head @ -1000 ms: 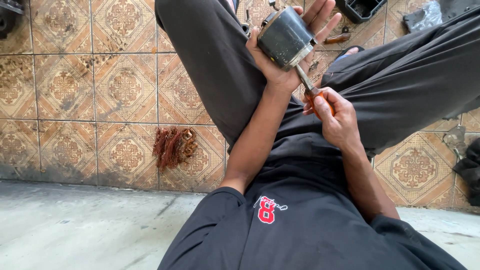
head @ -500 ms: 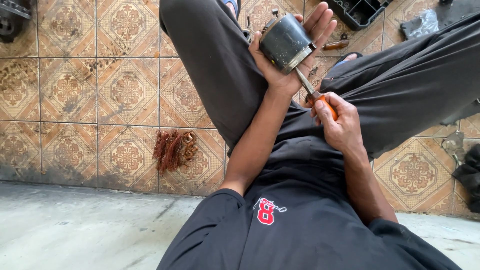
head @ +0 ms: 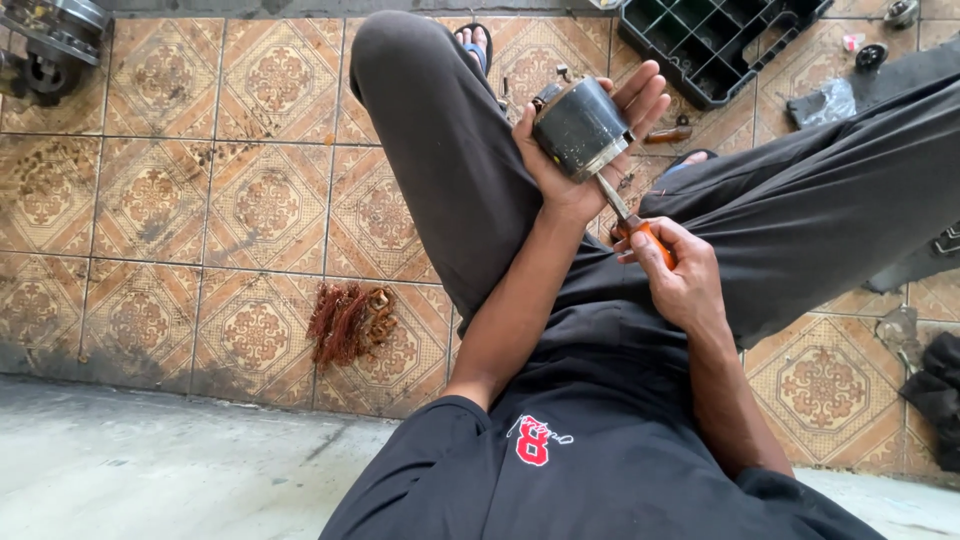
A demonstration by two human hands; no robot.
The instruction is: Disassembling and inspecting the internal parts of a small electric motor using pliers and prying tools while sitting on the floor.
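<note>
At the top left a metal machine part (head: 45,40) is cut off by the frame. A bundle of copper wire (head: 350,322) lies on the patterned tile floor (head: 200,200). The left hand (head: 590,140) grasps a dark metal cylinder (head: 580,125) above the knees. The right hand (head: 675,275) is clenched on a screwdriver (head: 630,220), its tip hidden at the cylinder's rim. At top right, the compartments of a black plastic crate (head: 720,45) are hard to see into.

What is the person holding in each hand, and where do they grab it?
The left hand cradles a dark metal cylinder around its side. The right hand grips a screwdriver by its orange handle.
</note>
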